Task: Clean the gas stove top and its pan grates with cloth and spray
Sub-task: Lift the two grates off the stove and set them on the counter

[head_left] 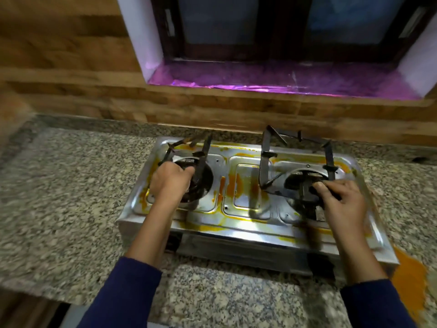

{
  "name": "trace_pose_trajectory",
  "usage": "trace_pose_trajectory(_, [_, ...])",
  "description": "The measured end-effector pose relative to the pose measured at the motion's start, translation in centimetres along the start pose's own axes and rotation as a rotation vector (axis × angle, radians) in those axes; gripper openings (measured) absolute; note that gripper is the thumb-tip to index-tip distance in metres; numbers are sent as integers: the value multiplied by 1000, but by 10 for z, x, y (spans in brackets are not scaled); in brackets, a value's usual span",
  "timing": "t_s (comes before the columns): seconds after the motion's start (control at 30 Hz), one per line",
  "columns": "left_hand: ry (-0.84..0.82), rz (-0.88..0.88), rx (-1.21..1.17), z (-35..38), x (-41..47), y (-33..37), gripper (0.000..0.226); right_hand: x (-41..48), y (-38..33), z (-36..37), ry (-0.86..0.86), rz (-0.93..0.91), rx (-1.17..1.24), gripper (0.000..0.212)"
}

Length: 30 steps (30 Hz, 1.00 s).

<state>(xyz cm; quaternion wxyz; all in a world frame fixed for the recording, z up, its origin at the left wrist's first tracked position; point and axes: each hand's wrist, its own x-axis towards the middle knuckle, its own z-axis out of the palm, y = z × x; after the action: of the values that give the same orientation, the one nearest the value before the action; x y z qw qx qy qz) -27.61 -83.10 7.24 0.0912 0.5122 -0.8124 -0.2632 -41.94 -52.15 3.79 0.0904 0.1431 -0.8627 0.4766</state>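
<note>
A steel two-burner gas stove [246,209] streaked with orange-yellow stains sits on the granite counter. My left hand [169,183] grips the near side of the left pan grate [204,152], which is tilted up off its burner. My right hand [338,197] grips the near side of the right pan grate [266,159], which is raised and tilted above the right burner [305,185]. The left burner is mostly hidden behind my left hand. No cloth or spray bottle is in view.
The speckled granite counter [71,197] spreads to the left and front of the stove. An orange spill [409,273] lies on the counter by the stove's front right corner. Behind are a wood-patterned wall and a window sill [272,79] covered in shiny purple sheet.
</note>
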Motion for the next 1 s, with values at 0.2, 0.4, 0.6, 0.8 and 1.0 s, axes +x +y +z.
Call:
trace_pose_trajectory(0.2, [141,-45,-63,-46,2,-40,44,-10,-48,55,-118,-47,178,11])
trace_pose_trajectory(0.4, [214,-134,-19,-86,21,-140,48,-41,-99,131,-239,-150,224,4])
trace_pose_trajectory(0.6, [153,-297,91,-117,58,-254,43,-92,-169,241,-359,-230,219,5])
trace_pose_trajectory(0.8, [111,-424,101,-135,102,-347,47,-150,-236,344,-519,-257,193,6])
trace_pose_trajectory(1.0, [125,-498,94,-139,139,-402,43,-210,-252,407,-576,-176,159,7])
